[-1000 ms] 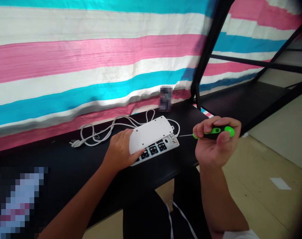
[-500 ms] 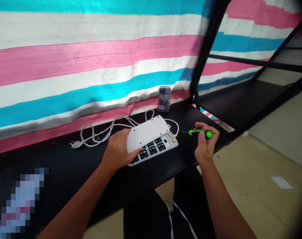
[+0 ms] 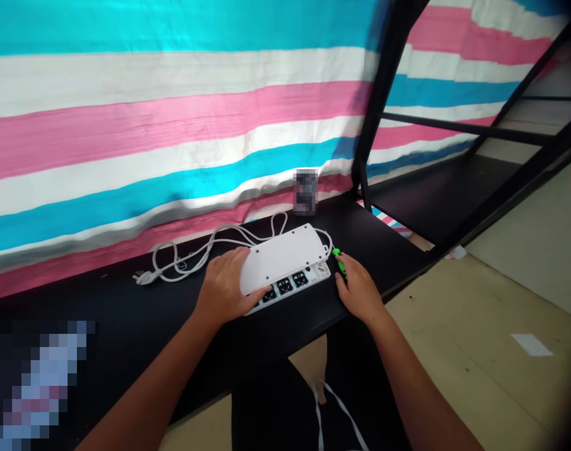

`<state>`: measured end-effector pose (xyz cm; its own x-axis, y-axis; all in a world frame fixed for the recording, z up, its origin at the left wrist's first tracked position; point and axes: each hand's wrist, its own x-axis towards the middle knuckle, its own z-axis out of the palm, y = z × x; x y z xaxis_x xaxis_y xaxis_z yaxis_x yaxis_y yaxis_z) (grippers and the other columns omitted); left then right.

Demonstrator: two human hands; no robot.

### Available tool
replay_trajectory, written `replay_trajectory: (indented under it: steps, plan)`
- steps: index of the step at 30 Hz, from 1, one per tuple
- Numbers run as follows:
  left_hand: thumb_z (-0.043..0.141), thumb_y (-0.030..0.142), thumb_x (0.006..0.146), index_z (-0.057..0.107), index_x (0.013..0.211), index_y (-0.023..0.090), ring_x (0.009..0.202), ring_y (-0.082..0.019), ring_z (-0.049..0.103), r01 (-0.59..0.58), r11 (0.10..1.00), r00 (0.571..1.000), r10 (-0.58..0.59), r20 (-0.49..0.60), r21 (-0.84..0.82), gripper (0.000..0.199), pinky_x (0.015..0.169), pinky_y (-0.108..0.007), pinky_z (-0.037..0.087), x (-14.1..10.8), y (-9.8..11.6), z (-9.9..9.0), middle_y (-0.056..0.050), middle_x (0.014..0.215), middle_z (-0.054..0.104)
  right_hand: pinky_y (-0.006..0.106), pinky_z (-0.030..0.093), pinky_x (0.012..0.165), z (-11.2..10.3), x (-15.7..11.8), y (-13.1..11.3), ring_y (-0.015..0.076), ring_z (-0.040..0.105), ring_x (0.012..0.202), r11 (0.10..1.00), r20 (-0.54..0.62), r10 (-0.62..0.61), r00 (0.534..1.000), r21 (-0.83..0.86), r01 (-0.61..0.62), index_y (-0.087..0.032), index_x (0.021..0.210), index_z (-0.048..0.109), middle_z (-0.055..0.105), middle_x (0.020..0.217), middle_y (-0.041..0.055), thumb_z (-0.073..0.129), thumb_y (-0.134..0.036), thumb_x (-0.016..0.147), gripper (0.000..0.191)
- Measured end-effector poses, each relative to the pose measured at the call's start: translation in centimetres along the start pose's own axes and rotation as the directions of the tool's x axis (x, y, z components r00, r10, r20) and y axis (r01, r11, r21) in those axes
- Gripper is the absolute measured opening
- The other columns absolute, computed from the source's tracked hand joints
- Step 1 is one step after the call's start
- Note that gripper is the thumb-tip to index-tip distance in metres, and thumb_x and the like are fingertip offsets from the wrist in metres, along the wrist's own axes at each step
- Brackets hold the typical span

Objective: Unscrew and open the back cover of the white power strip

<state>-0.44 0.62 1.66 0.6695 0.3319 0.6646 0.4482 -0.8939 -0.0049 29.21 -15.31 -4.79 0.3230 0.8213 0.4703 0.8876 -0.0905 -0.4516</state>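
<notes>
A white power strip lies opened on the black table, its back cover point(image 3: 285, 254) set askew over the socket half point(image 3: 285, 286), so black socket inserts show along the near side. My left hand point(image 3: 224, 283) grips the left end of the cover, thumb on the near edge and fingers over the far side. Beside the strip's right end, my right hand point(image 3: 359, 289) is closed around a green-handled screwdriver point(image 3: 341, 263). The screwdriver's tip is hard to make out near the cable end of the strip.
The white cord point(image 3: 210, 245) loops behind the strip to a plug point(image 3: 145, 277) at the left. A blurred-out upright object point(image 3: 306, 193) stands at the back of the black table point(image 3: 139, 338). Striped sheeting hangs behind, and a black metal frame point(image 3: 382, 94) rises at the right.
My right hand has come down and left with the screwdriver, from the air to the strip's right end. The cover sits lower over the sockets, still in my left hand.
</notes>
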Motion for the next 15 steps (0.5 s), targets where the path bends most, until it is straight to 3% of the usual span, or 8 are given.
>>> replay_trajectory:
  steps: [5,10,15]
  plan:
    - [0.075,0.053,0.082,0.039,0.145,0.014,0.123,-0.038,0.059,-0.028,0.999,0.999,0.029,-0.033,0.034,0.083,0.105,-0.053,0.044,0.1,0.6,-0.2,-0.021,0.135,0.06,0.055,0.045,0.115,-0.1,-0.2,-0.2,0.0334,0.053,0.136,0.997,-0.045,0.053,0.998,0.058,-0.05,-0.014,0.148,0.045,0.054,0.147,0.0178,0.051,-0.038,0.096,0.057]
    - [0.076,0.051,0.081,0.038,0.147,0.014,0.125,-0.037,0.058,-0.044,0.998,0.997,0.047,-0.066,0.05,0.085,0.106,-0.052,0.044,-0.1,1.2,-0.9,-0.021,0.137,0.059,0.056,0.044,0.114,-0.3,-0.4,-0.1,0.0347,0.053,0.135,0.981,-0.084,0.077,0.993,0.183,-0.061,-0.014,0.145,0.046,0.056,0.144,0.0181,0.052,-0.038,0.096,0.056]
    - [0.076,0.053,0.08,0.037,0.148,0.014,0.124,-0.037,0.058,0.005,0.997,0.996,0.002,-0.084,0.078,0.087,0.107,-0.052,0.045,-2.0,1.9,-2.1,-0.02,0.137,0.06,0.056,0.045,0.111,-2.3,0.7,-1.3,0.0334,0.056,0.128,0.954,-0.151,0.054,0.987,0.3,-0.007,-0.014,0.137,0.052,0.059,0.136,0.0203,0.052,-0.045,0.096,0.052]
